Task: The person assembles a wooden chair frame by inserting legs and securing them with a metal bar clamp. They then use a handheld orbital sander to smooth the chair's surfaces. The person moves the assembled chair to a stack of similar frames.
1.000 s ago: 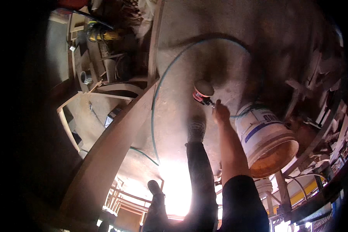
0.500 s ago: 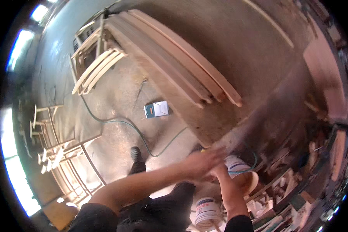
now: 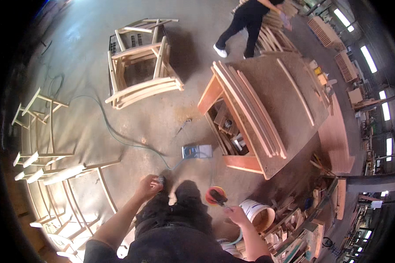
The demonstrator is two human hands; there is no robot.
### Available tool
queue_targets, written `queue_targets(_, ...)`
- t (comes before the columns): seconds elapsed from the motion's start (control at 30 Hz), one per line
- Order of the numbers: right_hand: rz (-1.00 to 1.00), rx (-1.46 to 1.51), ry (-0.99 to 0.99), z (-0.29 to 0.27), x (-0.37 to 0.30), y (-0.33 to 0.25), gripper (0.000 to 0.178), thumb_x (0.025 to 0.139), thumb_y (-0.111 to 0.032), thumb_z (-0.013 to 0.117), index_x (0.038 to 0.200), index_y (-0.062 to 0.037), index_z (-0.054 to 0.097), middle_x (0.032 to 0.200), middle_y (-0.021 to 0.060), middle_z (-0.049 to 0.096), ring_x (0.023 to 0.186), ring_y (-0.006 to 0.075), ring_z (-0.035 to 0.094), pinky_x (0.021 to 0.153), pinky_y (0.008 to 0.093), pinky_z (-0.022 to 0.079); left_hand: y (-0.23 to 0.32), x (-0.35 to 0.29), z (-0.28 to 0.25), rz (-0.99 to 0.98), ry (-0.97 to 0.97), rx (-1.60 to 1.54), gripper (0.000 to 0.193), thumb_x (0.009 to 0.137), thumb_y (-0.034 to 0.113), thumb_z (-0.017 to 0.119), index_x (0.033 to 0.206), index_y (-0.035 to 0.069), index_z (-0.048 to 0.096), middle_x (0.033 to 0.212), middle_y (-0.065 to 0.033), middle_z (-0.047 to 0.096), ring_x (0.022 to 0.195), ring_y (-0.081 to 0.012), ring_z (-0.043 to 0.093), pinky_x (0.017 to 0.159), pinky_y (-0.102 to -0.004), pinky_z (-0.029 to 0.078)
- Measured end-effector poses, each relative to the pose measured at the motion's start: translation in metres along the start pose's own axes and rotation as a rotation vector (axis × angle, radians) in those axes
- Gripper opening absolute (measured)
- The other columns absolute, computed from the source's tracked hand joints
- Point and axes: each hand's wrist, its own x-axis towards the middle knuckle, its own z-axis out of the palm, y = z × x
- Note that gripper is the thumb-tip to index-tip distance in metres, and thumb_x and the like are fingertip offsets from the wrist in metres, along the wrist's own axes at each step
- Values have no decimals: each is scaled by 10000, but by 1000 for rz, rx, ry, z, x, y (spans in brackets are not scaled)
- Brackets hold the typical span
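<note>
My right hand point(image 3: 237, 215) grips a handheld disc sander point(image 3: 217, 196), dark on top with a red and yellow round pad, to the right of my legs. Lower left, my left hand point(image 3: 149, 186) hangs with its fingers curled in; whether anything is inside them is hidden. Just past its fingers shows a dark shoe point(image 3: 162, 180). A small pale piece point(image 3: 172, 198), of a kind I cannot make out, shows against my dark trousers. Beyond my feet a blue and white box point(image 3: 196, 151) lies on the floor, with a green hose point(image 3: 138, 146) running beside it.
A workbench point(image 3: 289, 131) carrying long wooden strips point(image 3: 250, 109) stands right. Wooden chair frames point(image 3: 140, 57) stand far ahead, more point(image 3: 70, 175) at left. A white bucket point(image 3: 259, 215) and wood offcuts point(image 3: 289, 228) are near right. Another person point(image 3: 245, 22) walks at the back.
My hands, together before, are now apart: the left beside my leg, the right lower down with the sander visible in it. The view has shifted, bringing the other person and the bench's open side into sight.
</note>
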Motion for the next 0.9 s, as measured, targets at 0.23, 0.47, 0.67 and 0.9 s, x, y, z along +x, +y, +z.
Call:
queue_targets(0.23,-184,85,-124,10,43,-186,446,915,-441,715,990,-2,719,740,26,621,699,107,546,643,313,457,93,49,-23,-130,-400,-986,635,1020,511,515,1387,-6,514,1352,-161,612,1227,-288,610,1057,-451,474)
queue_targets(0.47,-421,12,-152,-11,137,-306,384,885,-420,753,998,-55,719,788,69,694,753,165,646,701,333,507,168,138,-83,-8,-506,-1116,586,997,376,592,1406,-29,480,1353,-178,603,1242,-317,597,1081,-489,457)
queue_targets(0.67,-690,247,303,-61,254,-397,664,818,-287,821,1367,-91,503,1134,177,648,1008,304,664,879,394,532,257,282,-122,-103,-455,-957,462,1035,272,542,1351,-64,508,1274,-184,642,1150,-304,648,1009,-452,518)
queue_targets(0.9,-559,-70,668,-174,304,-518,751,756,-234,837,1402,-125,469,1053,174,609,971,379,632,812,463,537,385,397,-118,-181,-574,-741,424,1044,258,528,1344,-41,521,1228,-166,655,1089,-282,676,952,-442,561)
